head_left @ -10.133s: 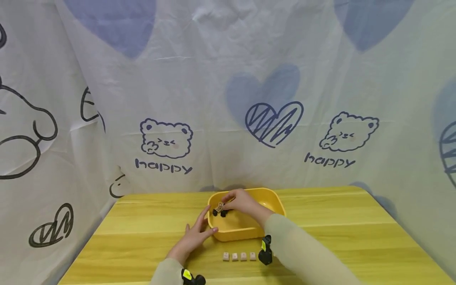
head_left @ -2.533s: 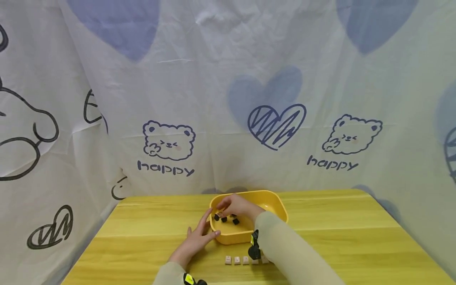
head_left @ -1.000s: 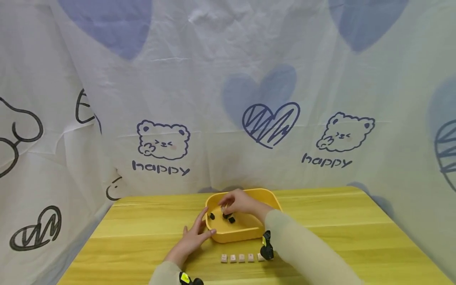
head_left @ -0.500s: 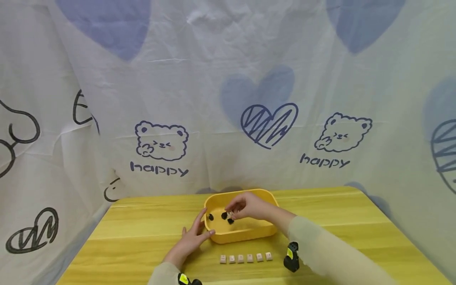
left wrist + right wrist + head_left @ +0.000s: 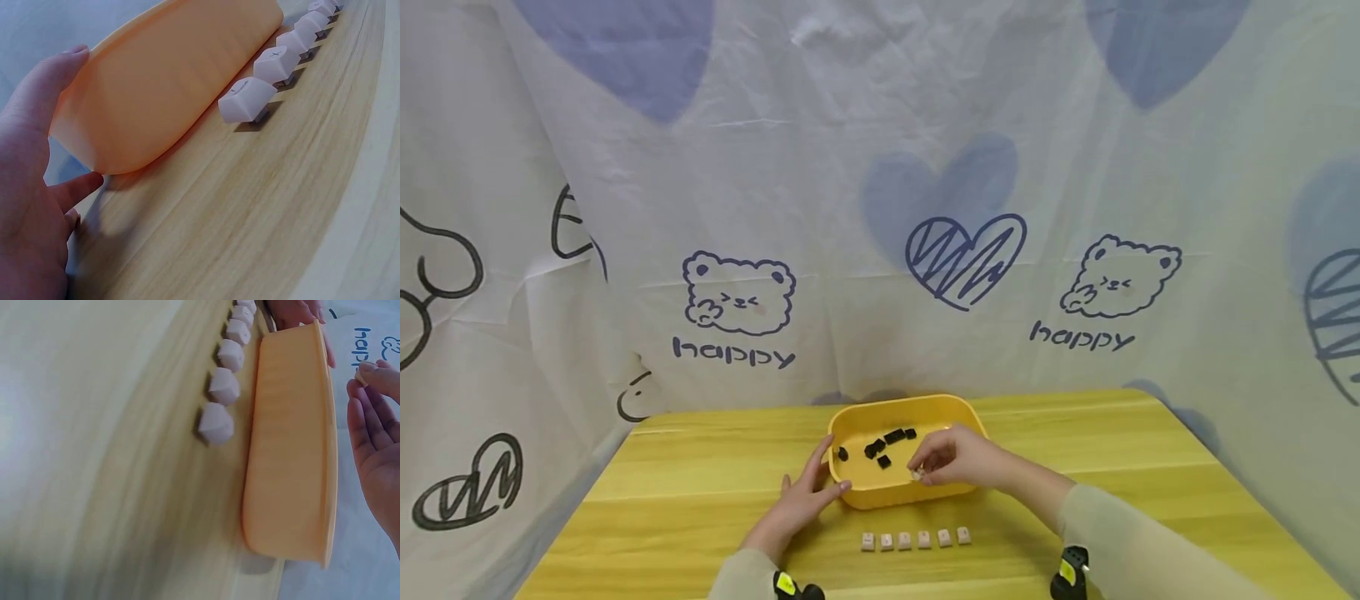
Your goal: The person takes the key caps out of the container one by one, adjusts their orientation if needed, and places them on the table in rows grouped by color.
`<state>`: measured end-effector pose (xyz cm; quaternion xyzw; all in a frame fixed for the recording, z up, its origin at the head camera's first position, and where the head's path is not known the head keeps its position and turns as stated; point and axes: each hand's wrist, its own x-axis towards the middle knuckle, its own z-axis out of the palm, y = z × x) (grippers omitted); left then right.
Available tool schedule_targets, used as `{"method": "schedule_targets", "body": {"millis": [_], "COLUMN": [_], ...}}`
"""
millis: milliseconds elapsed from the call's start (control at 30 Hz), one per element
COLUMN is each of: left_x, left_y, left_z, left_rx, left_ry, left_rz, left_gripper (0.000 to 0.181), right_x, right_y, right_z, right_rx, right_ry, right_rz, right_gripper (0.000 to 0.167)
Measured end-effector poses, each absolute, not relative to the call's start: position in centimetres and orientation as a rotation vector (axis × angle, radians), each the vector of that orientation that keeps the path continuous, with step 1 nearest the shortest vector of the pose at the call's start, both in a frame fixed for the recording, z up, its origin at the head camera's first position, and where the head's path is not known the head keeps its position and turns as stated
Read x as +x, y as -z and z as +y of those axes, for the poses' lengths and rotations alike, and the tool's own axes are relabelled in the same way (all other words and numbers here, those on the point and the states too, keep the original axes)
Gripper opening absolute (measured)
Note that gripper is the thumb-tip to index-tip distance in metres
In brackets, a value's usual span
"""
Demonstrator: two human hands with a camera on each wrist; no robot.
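Observation:
The right hand [image 5: 958,457] pinches a pale keycap [image 5: 917,474] between thumb and fingertips, over the front part of the yellow plastic bin [image 5: 910,497]. In the right wrist view the keycap [image 5: 360,377] shows only as a small pale edge at the fingertips. My left hand [image 5: 801,502] lies spread against the bin's left end, thumb at the front rim and a finger at the left rim. Several black keycaps [image 5: 883,461] lie inside the bin. Before it, a row of several pale keycaps [image 5: 923,539] stands on the table, letters faintly visible in the left wrist view.
The bin stands on a yellow wood-grain table [image 5: 1120,467], close to its back edge. Behind and beside the table hangs a pale printed cloth [image 5: 850,317]. Black wrist cameras [image 5: 1070,573] sit on both sleeves.
Ten seconds ago the row was shorter; two keycaps have joined its right end. In the last second my right hand moved right and forward with a keycap, uncovering the black ones. The left hand stays put.

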<state>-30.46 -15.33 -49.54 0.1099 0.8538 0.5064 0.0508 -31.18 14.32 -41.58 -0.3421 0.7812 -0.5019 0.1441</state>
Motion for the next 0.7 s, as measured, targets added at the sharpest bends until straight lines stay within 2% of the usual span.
{"method": "schedule_targets", "body": {"millis": [433, 700], "left_x": [-30.3, -30.2], "left_y": [49.2, 49.6], "left_z": [-15.1, -15.1], "left_rx": [0.301, 0.264], "left_ry": [-1.541, -1.556], "left_rz": [2.590, 2.570], "left_gripper": [0.082, 0.082], "right_x": [-29.3, -27.5], "right_y": [42.3, 43.2], "right_z": [17.5, 19.3], "right_rx": [-0.999, -0.747], "right_ry": [1.471, 1.550], "right_rz": [2.237, 2.213], "right_gripper": [0.024, 0.020]}}
